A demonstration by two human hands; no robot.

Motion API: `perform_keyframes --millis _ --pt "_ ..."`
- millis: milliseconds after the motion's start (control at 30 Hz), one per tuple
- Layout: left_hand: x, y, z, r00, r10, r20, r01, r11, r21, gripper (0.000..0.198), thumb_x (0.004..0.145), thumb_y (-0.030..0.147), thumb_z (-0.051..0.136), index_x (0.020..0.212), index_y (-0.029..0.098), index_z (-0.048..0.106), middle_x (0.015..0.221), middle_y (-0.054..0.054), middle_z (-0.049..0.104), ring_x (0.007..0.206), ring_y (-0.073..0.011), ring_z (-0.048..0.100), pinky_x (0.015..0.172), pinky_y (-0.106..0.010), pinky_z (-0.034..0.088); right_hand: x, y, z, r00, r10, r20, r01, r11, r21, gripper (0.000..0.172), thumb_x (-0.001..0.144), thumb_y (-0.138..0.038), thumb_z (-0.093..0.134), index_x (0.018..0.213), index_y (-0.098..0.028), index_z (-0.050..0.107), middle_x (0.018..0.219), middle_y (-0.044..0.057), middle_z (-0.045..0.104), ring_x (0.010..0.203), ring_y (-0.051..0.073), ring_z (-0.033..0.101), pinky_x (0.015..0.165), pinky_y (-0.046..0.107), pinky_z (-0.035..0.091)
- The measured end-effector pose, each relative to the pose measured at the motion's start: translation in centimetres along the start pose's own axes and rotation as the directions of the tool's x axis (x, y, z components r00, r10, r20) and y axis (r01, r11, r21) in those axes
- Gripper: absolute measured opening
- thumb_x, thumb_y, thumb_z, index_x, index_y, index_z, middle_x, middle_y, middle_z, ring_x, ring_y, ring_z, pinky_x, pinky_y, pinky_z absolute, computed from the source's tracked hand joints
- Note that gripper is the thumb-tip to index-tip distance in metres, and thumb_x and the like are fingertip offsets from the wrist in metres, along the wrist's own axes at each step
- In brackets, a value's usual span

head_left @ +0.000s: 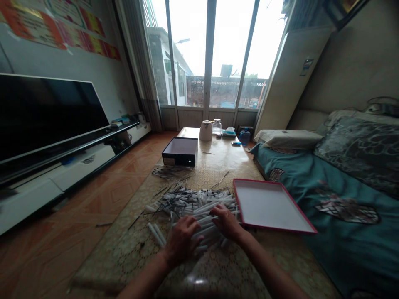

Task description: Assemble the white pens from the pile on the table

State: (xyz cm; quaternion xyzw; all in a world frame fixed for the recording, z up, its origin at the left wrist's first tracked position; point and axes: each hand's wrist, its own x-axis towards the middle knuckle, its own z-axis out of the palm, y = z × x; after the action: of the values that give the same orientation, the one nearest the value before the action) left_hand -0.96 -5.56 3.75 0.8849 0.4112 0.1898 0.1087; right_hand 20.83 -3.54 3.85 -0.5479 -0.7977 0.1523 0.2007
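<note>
A heap of white plastic tubes (209, 222) lies on the table, mixed at its far side with thin dark sticks (187, 199). My left hand (183, 236) rests against the near left ends of the tubes, its thumb apart from the bent fingers. On the right of the heap, my right hand (226, 222) has its fingers curled down around a white tube; the fingertips are partly hidden. Two loose tubes (156, 234) lie just left of my left hand.
A shallow red-rimmed box lid (274, 205) lies right of the heap. Farther off stand a dark open box (180, 153), a white kettle (206, 131) and a glass jar (217, 126). A sofa (299, 178) runs along the table's right side.
</note>
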Motion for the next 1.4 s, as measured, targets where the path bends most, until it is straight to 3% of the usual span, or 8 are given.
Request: perform_keyframes --millis 133,333,533,733,900,1000,1200,1400 --pt "-3.3 1.1 4.2 0.996 0.035 0.078 -0.046 0.987 0.151 0.069 0.074 0.046 0.057 0.136 0.035 0.030 0.146 -0.005 0.025 0.132 -0.0322 0.018 0.104 -0.052 0.018 -0.1 -1.2 1.4 0.998 0.056 -0.010 -0.056 0.963 -0.265 0.020 0.076 -0.017 0.055 0.095 -0.021 0.058 0.101 0.005 0.059 0.098 0.022 0.050 0.082 0.031 0.037" --pt "-0.6 -0.4 6.2 0.988 -0.068 0.136 0.035 0.973 0.229 0.070 0.079 0.043 0.050 0.140 0.035 0.016 0.149 -0.005 0.011 0.135 -0.0308 0.006 0.104 -0.055 0.004 0.8 -0.8 1.2 0.999 0.050 -0.006 -0.049 0.942 -0.333 0.012 0.082 -0.017 0.050 0.087 -0.019 0.061 0.095 0.007 0.061 0.096 0.022 0.051 0.084 0.034 0.033" --pt "1.6 -1.1 5.9 0.998 -0.066 -0.008 0.066 0.972 0.227 0.065 0.080 0.034 0.053 0.138 0.035 0.024 0.148 -0.006 0.016 0.135 -0.0296 0.010 0.104 -0.054 0.003 0.0 0.3 -0.4 0.994 0.082 -0.072 -0.101 0.945 -0.310 0.011 0.082 -0.022 0.054 0.084 -0.022 0.064 0.093 0.005 0.061 0.097 0.020 0.051 0.083 0.030 0.034" --pt "0.2 -0.2 6.1 0.973 -0.017 -0.229 0.066 0.975 0.211 0.064 0.079 0.033 0.054 0.137 0.023 0.030 0.145 -0.011 0.025 0.134 -0.0302 0.014 0.104 -0.052 0.009 -2.7 1.9 0.4 0.924 0.163 -0.346 -0.175 0.984 -0.003 0.014 0.082 -0.023 0.053 0.084 -0.021 0.066 0.085 0.005 0.062 0.085 0.018 0.055 0.077 0.027 0.039" --pt "-0.7 1.5 6.2 0.916 -0.114 -0.384 0.081 0.991 -0.103 0.044 0.080 0.035 0.052 0.122 0.020 0.053 0.120 -0.014 0.055 0.114 -0.0290 0.046 0.095 -0.044 0.033 -4.0 0.7 2.4 0.911 0.146 -0.386 -0.079 0.979 0.186 0.015 0.083 -0.026 0.053 0.079 -0.021 0.066 0.079 0.002 0.062 0.077 0.017 0.056 0.071 0.026 0.040" --pt "-0.2 2.7 6.4 0.835 -0.392 -0.387 0.142 0.832 -0.536 0.034 0.079 0.039 0.053 0.104 0.018 0.062 0.090 -0.010 0.065 0.081 -0.0221 0.060 0.074 -0.033 0.046 -4.5 -1.1 3.4 0.921 0.098 -0.376 -0.031 0.983 0.180 0.012 0.082 -0.026 0.054 0.080 -0.022 0.066 0.079 0.002 0.062 0.080 0.017 0.056 0.075 0.028 0.039" --pt "1.2 3.7 6.1 0.687 -0.726 -0.002 0.138 0.133 -0.981 0.041 0.066 0.055 0.061 0.075 0.015 0.057 0.043 0.007 0.044 0.033 -0.0075 0.037 0.035 -0.019 0.030 -4.8 -3.2 4.4 0.957 -0.047 -0.286 0.072 0.994 0.079 0.011 0.081 -0.026 0.057 0.087 -0.025 0.065 0.086 0.002 0.062 0.086 0.018 0.054 0.079 0.030 0.037" --pt "-1.2 3.6 5.3 0.630 -0.776 0.026 0.134 0.076 -0.988 0.038 0.066 0.054 0.060 0.075 0.017 0.054 0.043 0.008 0.043 0.032 -0.0051 0.034 0.032 -0.016 0.026 -0.4 -0.4 2.5 0.934 0.168 -0.314 -0.205 0.975 -0.090 0.018 0.087 -0.023 0.046 0.095 -0.021 0.062 0.092 0.004 0.062 0.089 0.016 0.055 0.079 0.024 0.038"
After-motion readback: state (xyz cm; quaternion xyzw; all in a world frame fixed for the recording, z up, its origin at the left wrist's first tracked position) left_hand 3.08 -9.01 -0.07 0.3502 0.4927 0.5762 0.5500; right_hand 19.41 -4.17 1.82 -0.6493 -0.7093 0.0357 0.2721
